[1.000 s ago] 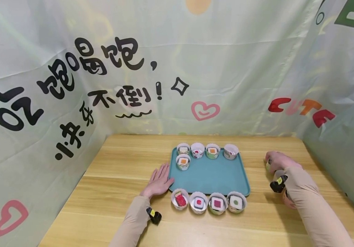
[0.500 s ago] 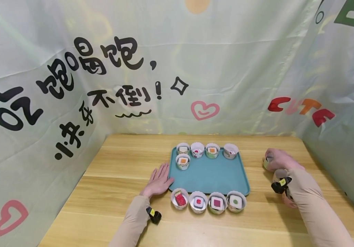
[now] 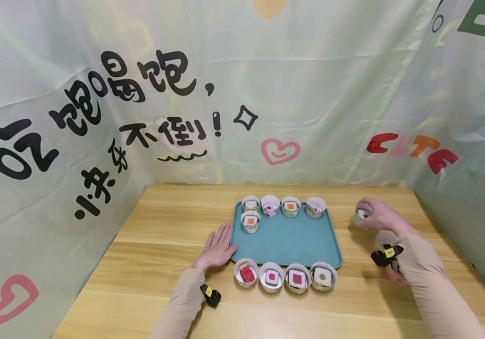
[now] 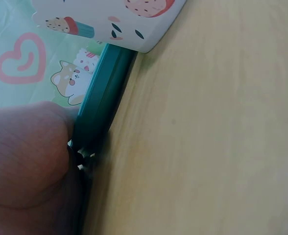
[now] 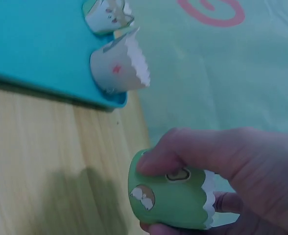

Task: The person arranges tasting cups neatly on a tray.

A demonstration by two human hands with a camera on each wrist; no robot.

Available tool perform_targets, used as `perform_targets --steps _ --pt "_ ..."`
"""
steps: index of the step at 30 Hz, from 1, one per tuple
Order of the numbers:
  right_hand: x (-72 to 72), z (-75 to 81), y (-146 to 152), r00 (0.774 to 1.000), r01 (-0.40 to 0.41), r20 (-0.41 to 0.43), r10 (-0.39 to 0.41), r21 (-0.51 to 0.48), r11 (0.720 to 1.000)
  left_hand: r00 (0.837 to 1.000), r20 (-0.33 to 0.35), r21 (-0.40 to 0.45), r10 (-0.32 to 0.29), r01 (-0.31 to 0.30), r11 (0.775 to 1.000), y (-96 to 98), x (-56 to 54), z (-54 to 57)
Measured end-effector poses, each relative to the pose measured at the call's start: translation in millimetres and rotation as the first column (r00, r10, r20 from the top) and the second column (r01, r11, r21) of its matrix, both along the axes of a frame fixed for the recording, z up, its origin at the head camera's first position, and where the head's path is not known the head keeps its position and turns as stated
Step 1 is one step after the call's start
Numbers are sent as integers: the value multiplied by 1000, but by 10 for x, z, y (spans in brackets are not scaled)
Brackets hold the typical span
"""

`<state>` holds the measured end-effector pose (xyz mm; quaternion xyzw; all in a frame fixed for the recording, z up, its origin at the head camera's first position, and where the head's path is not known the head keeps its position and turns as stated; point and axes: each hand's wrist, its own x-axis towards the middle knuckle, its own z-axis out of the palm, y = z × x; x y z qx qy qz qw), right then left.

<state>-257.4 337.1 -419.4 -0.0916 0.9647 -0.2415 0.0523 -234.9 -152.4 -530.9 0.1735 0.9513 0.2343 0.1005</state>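
Observation:
My right hand [image 3: 383, 215] grips a green paper baking cup [image 3: 356, 218], right of the tray, with a small whitish piece inside. In the right wrist view the thumb presses on the side of this green cup [image 5: 183, 204], and fingers show on its far side. My left hand [image 3: 216, 249] lies flat, fingers straight, against the left edge of the blue-green tray [image 3: 286, 242]. The left wrist view shows part of that hand [image 4: 26, 154] beside the tray rim [image 4: 99, 105]. Several cups stand along the tray's back, among them a cup at the back right corner [image 3: 316, 208].
Several cups with small decorated pieces line the tray's front edge, including a cup with a red piece [image 3: 246, 273]. Two cups, a pale one [image 3: 381, 240] and a pinkish one [image 3: 396, 275], sit partly hidden by the right forearm. Printed cloth [image 3: 331, 117] surrounds the wooden table [image 3: 149, 282].
My right hand has moved left and toward the back with the green cup, away from the two cups near the forearm. The left hand has stayed put.

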Motion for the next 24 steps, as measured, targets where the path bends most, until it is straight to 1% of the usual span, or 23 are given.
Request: perform_targets --steps 6,10,15,20,24 --pt "32 53 -101 999 -8 -32 7 -49 999 1000 8 4 3 -3 1000 -1 -2 0" --pt "51 72 -181 998 3 -55 -7 -74 997 1000 10 6 3 -3 1000 -3 -2 -2" --pt "95 118 -351 997 8 -74 -16 -112 994 1000 13 8 0 0 1000 -5 9 10" --pt "121 141 -535 997 -23 -82 11 -147 989 1000 14 9 2 -2 1000 1 21 27" --pt "110 123 -687 997 -49 -74 39 -139 989 1000 10 9 5 -5 1000 7 29 38"
